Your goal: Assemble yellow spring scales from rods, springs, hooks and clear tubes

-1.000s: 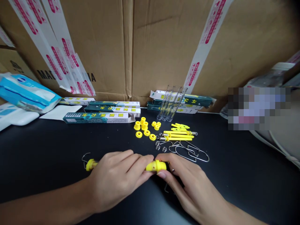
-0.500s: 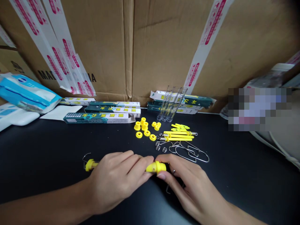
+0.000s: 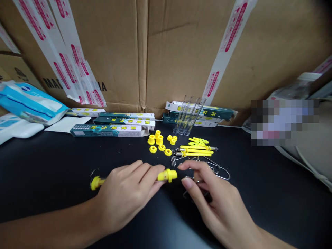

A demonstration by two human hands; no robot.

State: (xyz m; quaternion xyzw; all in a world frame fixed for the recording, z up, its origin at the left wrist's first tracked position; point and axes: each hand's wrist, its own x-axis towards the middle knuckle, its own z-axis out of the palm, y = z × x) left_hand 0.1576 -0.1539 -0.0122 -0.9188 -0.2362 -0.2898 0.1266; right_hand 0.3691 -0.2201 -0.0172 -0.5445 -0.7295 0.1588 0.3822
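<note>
My left hand (image 3: 129, 190) is wrapped round a tube spring scale (image 3: 164, 175), which lies roughly level above the black table. A yellow collar and plug show at its right end. At its left end are another yellow cap and a bent wire hook (image 3: 92, 174); the middle is hidden by my fingers. Just right of the plug, my right hand (image 3: 218, 200) has thumb and index finger apart, touching neither the plug nor the tube. A metal wire hook (image 3: 190, 177) shows inside its curled lower fingers, partly hidden.
Beyond my hands lie yellow caps and rings (image 3: 159, 139), yellow rods with springs (image 3: 198, 150), small coils and wire hooks (image 3: 224, 173). Clear tubes (image 3: 188, 117) stand behind them. Printed boxes (image 3: 111, 130) line the cardboard wall (image 3: 116, 52). A blue packet (image 3: 31, 102) sits left, a plastic bottle (image 3: 298, 86) right.
My right thumb and index finger have come off the yellow plug and spread apart. My left hand has shifted slightly left and up with the spring scale.
</note>
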